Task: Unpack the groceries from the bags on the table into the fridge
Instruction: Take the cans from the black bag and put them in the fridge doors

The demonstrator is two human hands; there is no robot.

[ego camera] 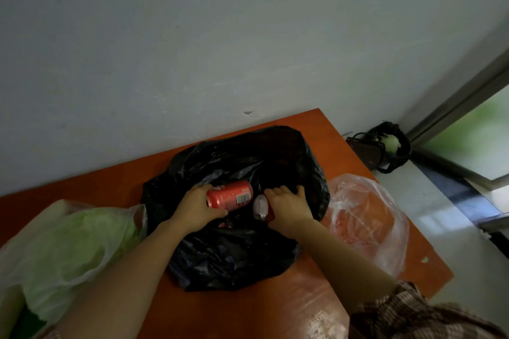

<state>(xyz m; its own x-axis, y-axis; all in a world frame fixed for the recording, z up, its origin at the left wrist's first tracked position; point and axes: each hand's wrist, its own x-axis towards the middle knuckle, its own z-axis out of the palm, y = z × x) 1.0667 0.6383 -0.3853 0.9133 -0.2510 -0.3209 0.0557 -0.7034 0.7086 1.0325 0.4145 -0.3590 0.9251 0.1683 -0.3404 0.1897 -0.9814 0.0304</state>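
A black plastic bag (237, 250) lies open in the middle of the orange table (248, 308). My left hand (197, 208) is shut on a red soda can (230, 195), held on its side over the bag's mouth. My right hand (289, 205) grips a second red can (263, 208), whose silver end faces me. A bit of red shows deeper in the bag below the hands. The fridge is not in view.
A translucent bag with a green cabbage (71, 239) lies at the left. A clear bag with something orange-red (363, 217) lies at the right. The wall (220, 49) stands right behind the table. On the floor by the window stands a dark basket (385, 146).
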